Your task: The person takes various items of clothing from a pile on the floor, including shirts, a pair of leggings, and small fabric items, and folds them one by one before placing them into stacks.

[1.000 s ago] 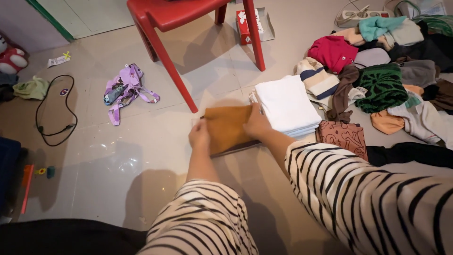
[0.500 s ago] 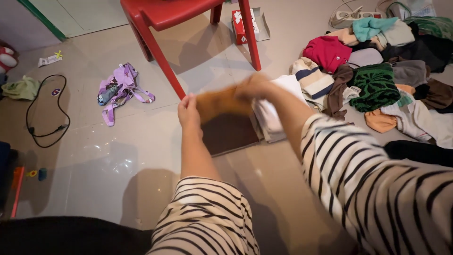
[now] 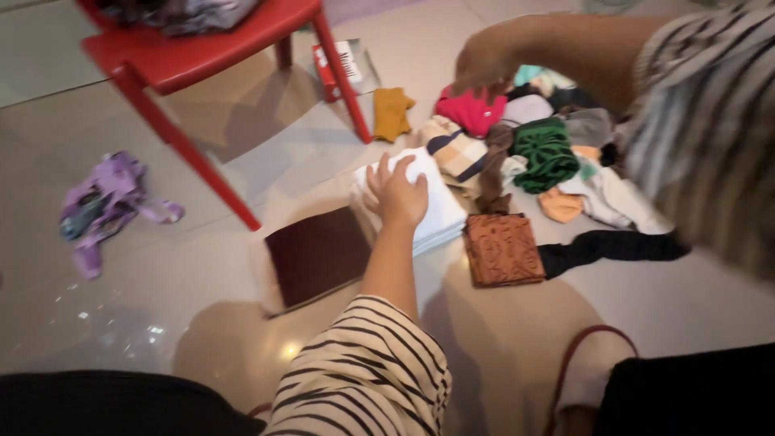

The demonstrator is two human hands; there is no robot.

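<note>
Left hand (image 3: 397,194) flat, fingers spread on folded white stack (image 3: 436,211), right hand (image 3: 483,63) outstretched over red garment (image 3: 470,109), finger state unclear

I see a red chair (image 3: 194,48) standing at the far left of the floor, a purple bag (image 3: 101,206) lying out by the left edge, a red and white box (image 3: 335,69) behind the chair leg, and a mustard cloth (image 3: 391,113) just beside that leg.
</note>
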